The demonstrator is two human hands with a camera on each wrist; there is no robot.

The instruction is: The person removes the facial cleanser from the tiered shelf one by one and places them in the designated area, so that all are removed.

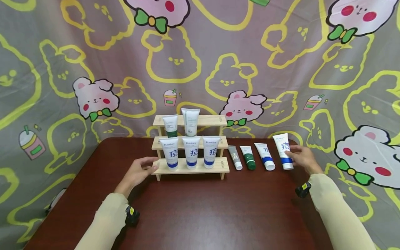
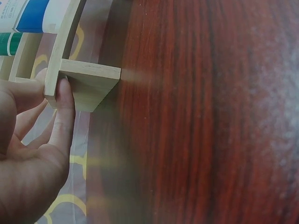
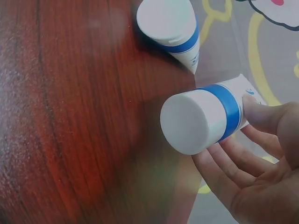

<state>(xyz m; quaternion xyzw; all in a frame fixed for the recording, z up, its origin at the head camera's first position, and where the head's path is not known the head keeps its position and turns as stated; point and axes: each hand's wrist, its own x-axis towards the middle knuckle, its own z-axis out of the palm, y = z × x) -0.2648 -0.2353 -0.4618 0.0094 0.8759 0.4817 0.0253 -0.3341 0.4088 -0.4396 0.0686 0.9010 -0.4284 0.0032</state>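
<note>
My right hand (image 1: pixel 302 158) holds a white squeeze tube with a blue band (image 1: pixel 282 142), thumb on one side and fingers on the other. In the right wrist view that tube's white cap (image 3: pixel 184 123) faces the camera. At the left end of the three-step wooden display rack (image 1: pixel 191 176), my left hand (image 1: pixel 137 172) pinches the edge of the bottom step, as the left wrist view shows. Three matching blue-banded tubes (image 1: pixel 191 152) stand caps down on this step. Higher up stand a white-and-green tube (image 1: pixel 171 125) and a taller white tube (image 1: pixel 190 121).
Between the rack and my right hand lie a grey tube (image 1: pixel 235 158), a green-and-white tube (image 1: pixel 248 157) and another blue-banded tube (image 1: pixel 264 156). The dark red-brown table (image 1: pixel 212 211) ends at a patterned curtain (image 1: pixel 193 62) behind the rack.
</note>
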